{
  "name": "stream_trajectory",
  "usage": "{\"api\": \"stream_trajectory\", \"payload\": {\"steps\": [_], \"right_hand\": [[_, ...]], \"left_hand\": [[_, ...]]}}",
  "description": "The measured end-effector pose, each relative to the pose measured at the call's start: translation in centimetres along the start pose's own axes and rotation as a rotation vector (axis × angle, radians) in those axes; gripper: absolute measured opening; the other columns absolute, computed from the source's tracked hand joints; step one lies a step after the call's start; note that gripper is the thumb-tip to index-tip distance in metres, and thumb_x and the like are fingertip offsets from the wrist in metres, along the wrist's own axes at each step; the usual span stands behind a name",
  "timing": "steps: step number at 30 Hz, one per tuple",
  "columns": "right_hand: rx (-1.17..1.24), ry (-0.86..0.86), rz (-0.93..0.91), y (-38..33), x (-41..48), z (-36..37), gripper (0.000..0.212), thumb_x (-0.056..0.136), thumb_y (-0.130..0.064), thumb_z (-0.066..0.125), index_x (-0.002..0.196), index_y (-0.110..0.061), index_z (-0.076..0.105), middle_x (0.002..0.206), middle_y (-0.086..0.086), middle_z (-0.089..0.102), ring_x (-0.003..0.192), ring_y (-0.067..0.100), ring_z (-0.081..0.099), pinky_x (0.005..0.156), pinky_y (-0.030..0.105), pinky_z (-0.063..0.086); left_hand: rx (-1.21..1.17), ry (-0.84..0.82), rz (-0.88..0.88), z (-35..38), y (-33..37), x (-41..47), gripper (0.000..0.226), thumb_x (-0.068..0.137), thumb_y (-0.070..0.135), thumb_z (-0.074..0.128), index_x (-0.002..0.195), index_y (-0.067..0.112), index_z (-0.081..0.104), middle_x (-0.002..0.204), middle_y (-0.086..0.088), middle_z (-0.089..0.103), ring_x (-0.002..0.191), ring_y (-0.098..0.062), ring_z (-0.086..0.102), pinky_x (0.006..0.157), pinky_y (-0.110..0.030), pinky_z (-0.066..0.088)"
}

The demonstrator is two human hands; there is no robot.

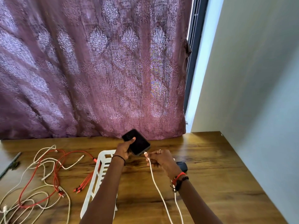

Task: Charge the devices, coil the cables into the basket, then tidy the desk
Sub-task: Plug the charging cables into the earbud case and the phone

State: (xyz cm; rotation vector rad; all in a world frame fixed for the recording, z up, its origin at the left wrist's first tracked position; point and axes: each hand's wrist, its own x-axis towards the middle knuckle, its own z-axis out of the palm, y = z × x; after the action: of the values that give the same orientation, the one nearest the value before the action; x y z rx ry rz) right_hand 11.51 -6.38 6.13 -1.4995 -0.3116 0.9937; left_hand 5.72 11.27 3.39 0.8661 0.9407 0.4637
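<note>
Below the middle of the frame, above the wooden desk (218,175), the person's left hand (123,151) gripped a black phone (139,143), thumb laid across the dark screen and fingers curled behind it. The phone was held clear of the desk, tilted, its lower edge turned toward the right hand (161,159). That hand pinched the plug of a white cable (155,180) between its fingertips, right at the port in the phone's lower edge; whether the plug sat fully home could not be told. The cable ran down from there to the bottom edge of the frame.

A white slatted basket (99,168) lay on the desk under the left forearm. At lower left sprawled a tangle of red and white cables (55,175), uncoiled. A small dark object (182,165) sat just behind the right wrist. A purple patterned curtain (97,70) filled the upper frame.
</note>
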Motion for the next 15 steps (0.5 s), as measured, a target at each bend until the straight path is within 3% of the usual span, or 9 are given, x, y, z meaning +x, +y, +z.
{"api": "stream_trajectory", "payload": {"steps": [3, 9, 15], "right_hand": [[-0.009, 0.001, 0.005, 0.2, 0.1, 0.0, 0.014, 0.077, -0.007, 0.073, 0.081, 0.002, 0.064, 0.072, 0.013, 0.068, 0.048, 0.013, 0.064, 0.049, 0.021, 0.052], [-0.045, 0.040, -0.023, 0.4, 0.3, 0.0, 0.014, 0.076, -0.009, 0.075, 0.079, -0.001, 0.064, 0.071, 0.012, 0.069, 0.049, 0.014, 0.064, 0.048, 0.021, 0.050], [-0.067, 0.079, -0.034, 1.1, 0.5, 0.1, 0.013, 0.075, -0.005, 0.075, 0.080, 0.002, 0.066, 0.075, 0.015, 0.069, 0.057, 0.017, 0.066, 0.055, 0.026, 0.056]], "left_hand": [[0.018, -0.003, 0.016, -0.1, 0.0, 0.1, 0.031, 0.079, 0.009, 0.072, 0.103, -0.001, 0.055, 0.120, -0.020, 0.059, 0.105, -0.032, 0.058, 0.084, -0.044, 0.050], [0.033, -0.002, 0.047, -0.1, -0.1, 0.0, 0.021, 0.078, 0.010, 0.072, 0.092, 0.003, 0.058, 0.115, -0.019, 0.061, 0.110, -0.033, 0.058, 0.083, -0.043, 0.050], [0.098, 0.006, 0.121, 0.5, -0.4, -0.7, 0.039, 0.081, 0.010, 0.070, 0.116, 0.003, 0.055, 0.120, -0.018, 0.060, 0.101, -0.027, 0.057, 0.083, -0.042, 0.049]]}}
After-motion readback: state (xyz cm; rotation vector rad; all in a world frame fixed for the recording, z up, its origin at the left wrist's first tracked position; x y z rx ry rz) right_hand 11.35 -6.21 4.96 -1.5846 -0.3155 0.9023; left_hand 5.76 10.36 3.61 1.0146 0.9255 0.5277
